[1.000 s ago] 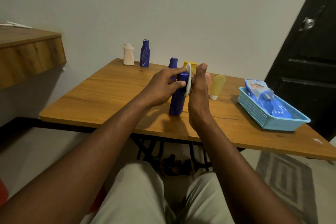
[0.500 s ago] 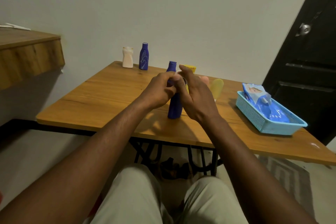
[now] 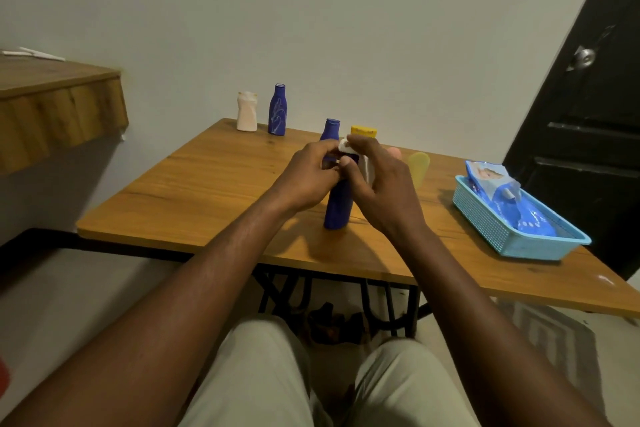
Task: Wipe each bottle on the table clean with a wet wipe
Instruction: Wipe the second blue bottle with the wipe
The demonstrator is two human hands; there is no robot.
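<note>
Right hand point(image 3: 384, 191) rolled over bottle point(image 3: 337, 208) top since 1 s back, now pinching wipe point(image 3: 345, 148) there. Left hand point(image 3: 308, 177) grips the neck; bottle stands mid table point(image 3: 207, 191). Mid-wipe, I'd say. Behind: blue bottle point(image 3: 330, 128), yellow bottle point(image 3: 363, 130), tube point(image 3: 419, 166). Far left: white bottle point(image 3: 247, 112), far blue bottle point(image 3: 277, 110). Which are done: can't tell.

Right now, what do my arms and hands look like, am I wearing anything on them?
The left forearm and right forearm are bare, with no sleeves in view. The left hand and right hand wear no gloves; no watch or bracelet shows at either wrist. Light beige trousers cover the legs.
</note>
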